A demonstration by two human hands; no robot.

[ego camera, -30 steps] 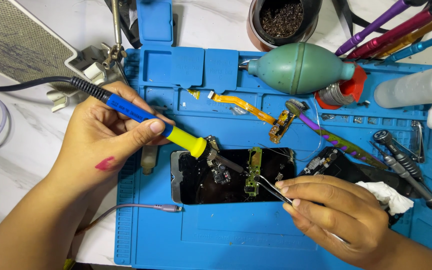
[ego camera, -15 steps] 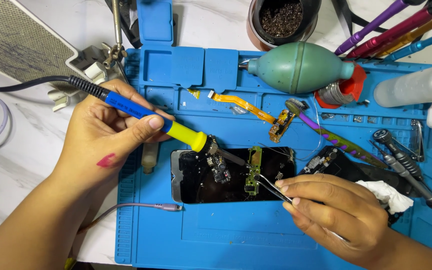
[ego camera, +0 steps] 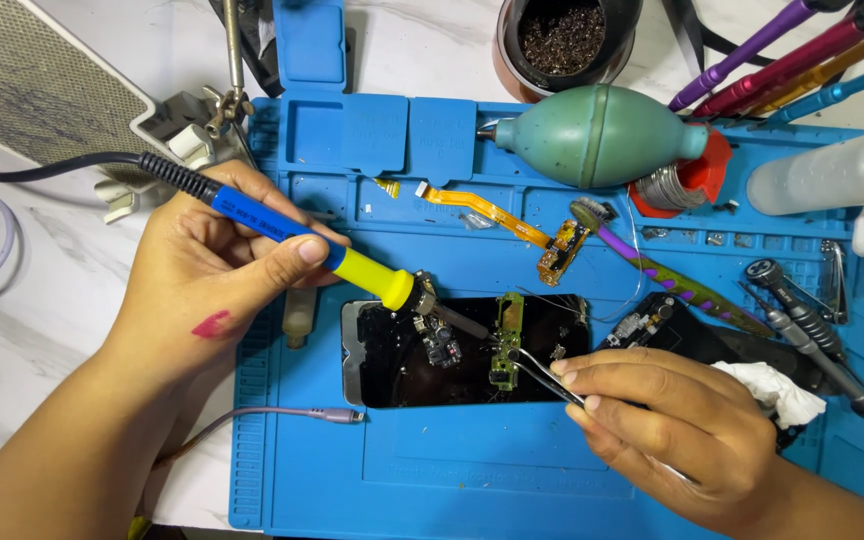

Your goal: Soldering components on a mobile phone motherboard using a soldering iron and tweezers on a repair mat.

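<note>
My left hand (ego camera: 207, 290) grips a blue and yellow soldering iron (ego camera: 297, 245) like a pen, its tip lowered onto a small green circuit board (ego camera: 505, 340). That board lies on an opened phone (ego camera: 462, 350) in the middle of the blue work mat (ego camera: 452, 470). My right hand (ego camera: 682, 430) pinches metal tweezers (ego camera: 542, 372), whose points hold the board's lower end. A black cable runs from the iron off to the left.
A green rubber air blower (ego camera: 597, 135) and a dark pot of brass wool (ego camera: 564, 38) sit at the back. An orange flex cable (ego camera: 497, 212), a purple brush (ego camera: 672, 272), screwdrivers (ego camera: 812, 325), a white tissue (ego camera: 777, 390) and a clear bottle (ego camera: 832, 172) lie to the right.
The soldering iron has shifted slightly right, toward the green board. My right hand and the tweezers stay where they were.
</note>
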